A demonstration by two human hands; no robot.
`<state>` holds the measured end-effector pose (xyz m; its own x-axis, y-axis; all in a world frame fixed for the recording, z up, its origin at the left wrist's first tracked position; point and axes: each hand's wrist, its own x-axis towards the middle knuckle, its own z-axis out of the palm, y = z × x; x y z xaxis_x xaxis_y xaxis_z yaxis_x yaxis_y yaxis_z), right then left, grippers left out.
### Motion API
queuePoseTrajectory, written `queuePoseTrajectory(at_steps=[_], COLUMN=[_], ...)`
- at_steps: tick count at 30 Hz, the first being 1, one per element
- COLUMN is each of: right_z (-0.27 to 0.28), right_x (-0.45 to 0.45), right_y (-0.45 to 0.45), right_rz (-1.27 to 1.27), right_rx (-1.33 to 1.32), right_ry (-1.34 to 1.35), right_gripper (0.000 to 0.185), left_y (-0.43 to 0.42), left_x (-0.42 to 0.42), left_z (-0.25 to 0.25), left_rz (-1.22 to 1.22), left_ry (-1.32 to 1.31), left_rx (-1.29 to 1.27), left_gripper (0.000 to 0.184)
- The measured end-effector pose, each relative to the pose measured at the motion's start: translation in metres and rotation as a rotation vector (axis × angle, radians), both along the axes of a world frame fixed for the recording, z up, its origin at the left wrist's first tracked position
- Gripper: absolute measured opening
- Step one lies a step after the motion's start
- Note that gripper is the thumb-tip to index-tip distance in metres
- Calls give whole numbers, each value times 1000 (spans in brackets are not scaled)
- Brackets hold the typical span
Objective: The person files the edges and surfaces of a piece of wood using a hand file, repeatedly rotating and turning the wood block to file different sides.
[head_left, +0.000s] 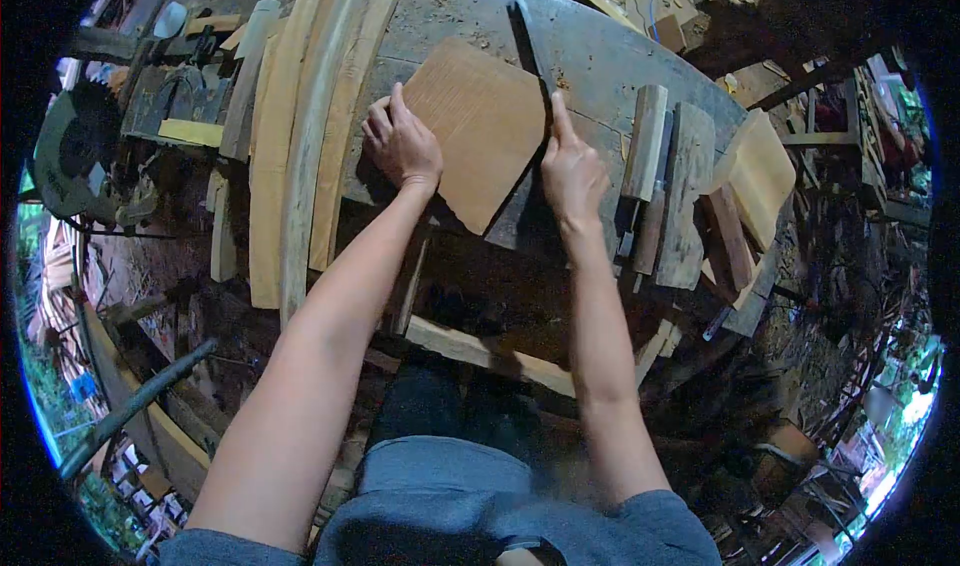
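Brown board [480, 126] over workbench [620, 36], narrow end nearside. L hand [405, 146] at its L edge, fingers curled — can't tell if clamped. R hand [576, 171] wrapped round long thin tool [533, 41], index extended — long axis fwd, tip away, slightly L.

So this person's wearing a plain blue-grey shirt [600, 526], short sleeves [655, 521] ending above the elbows, dark trousers [420, 403] are peeking out, and left hand [405, 148] and right hand [576, 178] are going bare.
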<state>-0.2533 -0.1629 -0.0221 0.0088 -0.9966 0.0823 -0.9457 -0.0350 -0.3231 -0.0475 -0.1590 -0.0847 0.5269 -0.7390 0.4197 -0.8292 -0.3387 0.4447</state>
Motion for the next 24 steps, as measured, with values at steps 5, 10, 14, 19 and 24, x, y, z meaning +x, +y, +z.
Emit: queuePoseTrajectory(at_steps=[5, 10, 14, 19, 24], right_z=[14, 6, 3, 2, -1], right_x=[0, -6, -4, -13, -10], right_y=[78, 12, 43, 29, 15], right_rz=[100, 20, -7, 6, -45], right_rx=[191, 72, 56, 51, -11], right_ry=[-48, 36, -1, 44, 21], right_gripper=[57, 61, 61, 63, 63], left_y=[3, 2, 0, 2, 6], left_x=[-4, 1, 3, 1, -3], left_z=[19, 6, 6, 6, 8], left_rz=[6, -16, 5, -11, -9], left_ry=[32, 42, -26, -8, 0], left_rx=[26, -68, -20, -16, 22], left_gripper=[40, 39, 38, 39, 40])
